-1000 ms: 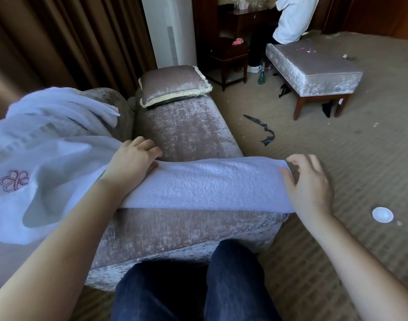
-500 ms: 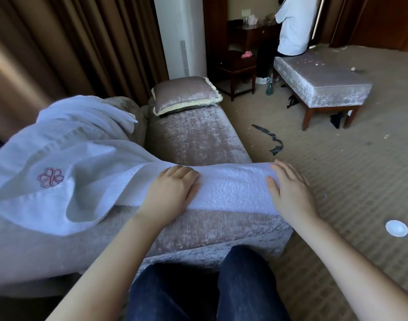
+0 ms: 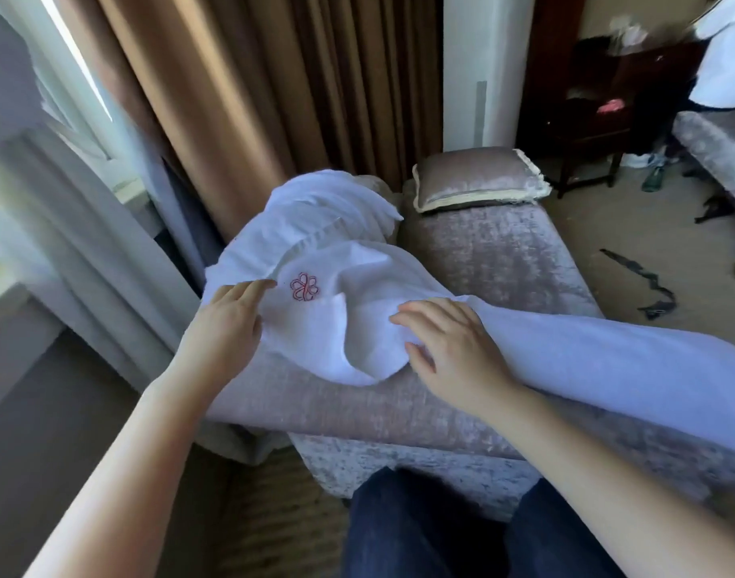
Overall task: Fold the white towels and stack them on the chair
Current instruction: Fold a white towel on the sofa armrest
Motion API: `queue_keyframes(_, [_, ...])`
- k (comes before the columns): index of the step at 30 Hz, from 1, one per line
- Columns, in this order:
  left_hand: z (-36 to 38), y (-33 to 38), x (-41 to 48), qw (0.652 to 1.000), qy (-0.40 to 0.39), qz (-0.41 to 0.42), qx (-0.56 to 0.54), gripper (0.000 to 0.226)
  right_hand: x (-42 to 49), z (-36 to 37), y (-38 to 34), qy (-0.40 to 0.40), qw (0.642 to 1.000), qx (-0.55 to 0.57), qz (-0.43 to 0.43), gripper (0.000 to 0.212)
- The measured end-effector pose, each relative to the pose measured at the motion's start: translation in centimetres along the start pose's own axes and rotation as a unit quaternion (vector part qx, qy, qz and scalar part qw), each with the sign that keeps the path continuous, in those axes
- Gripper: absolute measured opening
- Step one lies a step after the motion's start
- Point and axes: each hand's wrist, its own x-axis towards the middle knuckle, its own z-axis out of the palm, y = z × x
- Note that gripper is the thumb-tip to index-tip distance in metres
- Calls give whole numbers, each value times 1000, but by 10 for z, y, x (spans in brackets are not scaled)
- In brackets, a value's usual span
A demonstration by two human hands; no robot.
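Note:
A long white towel (image 3: 586, 360) lies across the near end of the velvet chaise (image 3: 495, 260), folded flat on its right part and bunched on the left, where a red flower emblem (image 3: 303, 287) shows. More white towel (image 3: 316, 210) is heaped over the chaise's left arm. My left hand (image 3: 228, 323) rests with straight fingers on the towel's left edge beside the emblem. My right hand (image 3: 445, 340) lies spread on the loose fold in the middle, thumb against the cloth's curled lower edge.
A taupe cushion (image 3: 478, 179) sits at the chaise's far end. Brown curtains (image 3: 274, 85) and a window (image 3: 45, 131) stand to the left. A velvet bench (image 3: 716, 148), a dark side table (image 3: 586, 131) and a person in white (image 3: 724, 60) are at far right. A dark strap (image 3: 645, 285) lies on the carpet.
Both hands slid left along the towel from its folded right part to the bunched end by the emblem, and my view swung left toward the window.

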Motion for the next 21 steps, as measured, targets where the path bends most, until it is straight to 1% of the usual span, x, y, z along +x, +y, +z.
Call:
queue_keyframes(1, [6, -6, -2, 1000, -24, -10, -7, 48, 6, 5, -5, -20, 1000, 1, -13, 34])
queue_keyframes(2, [12, -12, -4, 1000, -29, -3, -9, 43, 10, 8, -9, -40, 999, 4, -27, 33])
queue_keyframes(5, [21, -28, -8, 999, -8, 18, -25, 27, 10, 13, -10, -90, 994, 26, -54, 31])
queue_keyframes(7, [23, -37, -8, 999, 15, 31, -31, 14, 5, 13, -3, -103, 991, 11, -84, 44])
queue_keyframes(8, [23, -40, -8, 999, 17, 31, -41, 10, 2, 15, 0, -97, 990, -7, -103, 47])
queue_keyframes(9, [23, -41, -8, 998, 15, 23, -62, 9, 0, 17, 3, -78, 989, -20, -121, 44])
queue_keyframes(10, [20, -42, -8, 996, 15, 10, -93, 8, 0, 20, 5, -48, 989, -23, -135, 37])
queue_keyframes(11, [17, -43, -8, 992, 17, -4, -122, 5, 3, 19, 6, -8, 990, -11, -137, 35])
queue_keyframes(13, [2, -42, -7, 988, 48, -25, -145, 4, 19, 13, 1, 65, 993, 34, -96, 41])
queue_keyframes(15, [-20, -43, -9, 982, 100, -50, -154, 2, 43, -1, -8, 129, 989, 49, -46, 35])
queue_keyframes(17, [-40, -45, -13, 976, 126, -74, -164, 1, 68, -11, -15, 158, 986, 58, 2, 30])
queue_keyframes(19, [-51, -48, -20, 976, 131, -89, -151, 2, 90, -15, -21, 140, 987, 72, 32, 32])
queue_keyframes(20, [-52, -52, -23, 978, 128, -93, -139, 1, 98, -12, -22, 108, 990, 83, 44, 30])
queue_keyframes(21, [-51, -57, -26, 980, 120, -97, -124, 2, 105, -6, -21, 57, 992, 99, 59, 28])
